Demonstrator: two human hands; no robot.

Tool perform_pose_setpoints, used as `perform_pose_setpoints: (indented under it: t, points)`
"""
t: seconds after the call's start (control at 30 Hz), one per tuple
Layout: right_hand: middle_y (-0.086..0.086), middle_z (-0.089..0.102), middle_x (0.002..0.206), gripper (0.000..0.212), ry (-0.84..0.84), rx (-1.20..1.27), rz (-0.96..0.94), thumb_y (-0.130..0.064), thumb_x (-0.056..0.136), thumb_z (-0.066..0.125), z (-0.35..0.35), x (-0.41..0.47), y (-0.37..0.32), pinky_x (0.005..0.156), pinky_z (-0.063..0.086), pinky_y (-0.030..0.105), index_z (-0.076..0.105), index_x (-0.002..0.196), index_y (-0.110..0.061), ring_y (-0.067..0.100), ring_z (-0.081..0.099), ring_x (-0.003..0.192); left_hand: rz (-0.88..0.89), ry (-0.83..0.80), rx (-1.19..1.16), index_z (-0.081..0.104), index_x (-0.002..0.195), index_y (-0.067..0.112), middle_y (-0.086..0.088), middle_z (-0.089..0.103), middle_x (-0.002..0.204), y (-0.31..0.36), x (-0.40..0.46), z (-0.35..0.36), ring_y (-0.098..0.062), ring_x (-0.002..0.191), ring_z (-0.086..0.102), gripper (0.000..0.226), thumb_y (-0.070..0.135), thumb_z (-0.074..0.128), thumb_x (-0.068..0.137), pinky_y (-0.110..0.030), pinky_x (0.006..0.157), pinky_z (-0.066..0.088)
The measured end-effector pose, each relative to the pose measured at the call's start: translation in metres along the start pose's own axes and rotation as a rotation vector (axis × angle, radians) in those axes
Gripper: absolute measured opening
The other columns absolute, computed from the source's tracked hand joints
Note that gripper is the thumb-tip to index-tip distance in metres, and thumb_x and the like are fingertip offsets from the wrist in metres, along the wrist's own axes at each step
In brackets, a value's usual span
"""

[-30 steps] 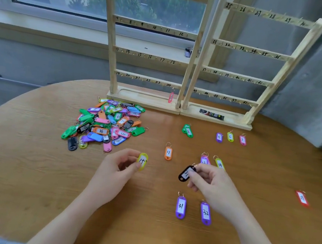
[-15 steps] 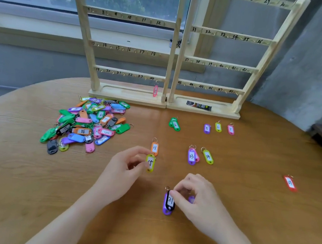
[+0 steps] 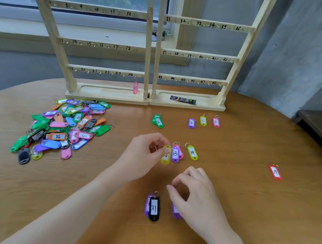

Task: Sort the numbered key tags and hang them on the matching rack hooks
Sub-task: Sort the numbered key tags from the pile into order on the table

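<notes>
My left hand point(image 3: 143, 155) pinches a yellow key tag point(image 3: 166, 155) by its top, right beside the purple tag 13 point(image 3: 175, 154) and yellow tag 14 point(image 3: 192, 152) lying on the table. My right hand point(image 3: 194, 196) hovers with loosely curled fingers and holds nothing. Just left of it a black tag 31 point(image 3: 154, 207) lies on top of a purple tag. Another purple tag point(image 3: 175, 211) is partly hidden under my right hand. Two wooden racks point(image 3: 149, 48) with numbered hooks stand at the back; a pink tag point(image 3: 135, 88) hangs at hook 24.
A pile of several mixed coloured tags point(image 3: 65, 126) lies at the left. Green tag 2 point(image 3: 158, 121), purple 5 point(image 3: 191, 122), yellow 6 point(image 3: 203, 120) and pink 7 point(image 3: 216, 122) lie before the racks. A red tag point(image 3: 275, 172) lies far right. A dark packet point(image 3: 182, 99) rests on the right rack's base.
My right hand laid the black tag 31 on the purple tag and let go. My left hand carried the yellow tag rightward, up to tag 13.
</notes>
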State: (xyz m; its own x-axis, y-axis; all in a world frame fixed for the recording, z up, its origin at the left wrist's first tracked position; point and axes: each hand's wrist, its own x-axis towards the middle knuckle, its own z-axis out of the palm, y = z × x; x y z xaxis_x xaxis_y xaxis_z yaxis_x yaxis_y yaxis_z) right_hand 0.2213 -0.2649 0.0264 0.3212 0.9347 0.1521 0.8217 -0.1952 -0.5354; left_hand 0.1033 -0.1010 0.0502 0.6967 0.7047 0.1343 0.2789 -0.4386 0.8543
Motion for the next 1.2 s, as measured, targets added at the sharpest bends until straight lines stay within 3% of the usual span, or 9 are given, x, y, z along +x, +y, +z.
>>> perform_pose_setpoints:
  t: [0.23,0.43,0.63,0.8,0.9,1.2]
  points:
    - [-0.016,0.052,0.079,0.016,0.172,0.033,0.181,-0.033,0.089,0.070,-0.027,-0.010,0.044,0.076,0.042,0.022,0.062,0.076,-0.031,0.008,0.051,0.087,0.047,-0.150,-0.005,0.071,0.089,0.027,0.008,0.063,0.075,0.022,0.061,0.065,-0.003,0.057,0.052,0.011,0.017,0.071,0.091,-0.015,0.055,0.043]
    - [-0.014,0.052,0.075,0.021,0.233,0.048,0.284,-0.029,0.092,0.067,-0.047,-0.019,0.071,0.073,0.040,0.019,0.059,0.073,-0.031,0.008,0.051,0.085,0.045,-0.207,0.138,0.068,0.084,0.030,0.011,0.068,0.075,0.026,0.091,0.102,0.002,0.068,0.054,0.010,0.024,0.073,0.090,-0.018,0.064,0.044]
    - [-0.013,0.053,0.075,0.021,0.239,0.067,0.298,-0.029,0.094,0.065,-0.051,-0.019,0.082,0.073,0.042,0.022,0.058,0.074,-0.029,0.009,0.052,0.084,0.158,-0.216,0.330,0.069,0.089,0.025,0.012,0.061,0.079,0.022,0.099,0.112,-0.010,0.081,0.055,0.004,0.023,0.072,0.089,-0.033,0.082,0.047]
    - [-0.012,0.051,0.076,0.020,0.263,0.106,0.273,-0.026,0.093,0.066,-0.052,-0.012,0.079,0.072,0.044,0.025,0.059,0.074,-0.027,0.010,0.053,0.084,0.221,-0.143,0.352,0.071,0.094,0.025,0.007,0.057,0.091,0.017,0.099,0.105,-0.014,0.092,0.051,0.006,0.020,0.069,0.092,-0.039,0.090,0.044]
    - [-0.012,0.051,0.076,0.019,0.261,0.117,0.245,-0.026,0.092,0.067,-0.053,-0.004,0.073,0.073,0.045,0.027,0.060,0.075,-0.027,0.010,0.053,0.083,0.227,-0.060,0.341,0.072,0.096,0.023,0.013,0.055,0.089,0.013,0.094,0.084,-0.017,0.093,0.052,0.008,0.017,0.069,0.092,-0.038,0.090,0.044]
    - [-0.012,0.057,0.080,0.017,0.120,0.166,0.149,-0.027,0.094,0.065,-0.041,0.019,0.034,0.072,0.044,0.021,0.064,0.077,-0.030,0.010,0.054,0.085,0.167,0.155,0.481,0.073,0.094,0.022,0.019,0.047,0.088,-0.035,0.025,-0.026,-0.015,0.080,0.045,0.014,0.009,0.071,0.090,-0.034,0.075,0.037]
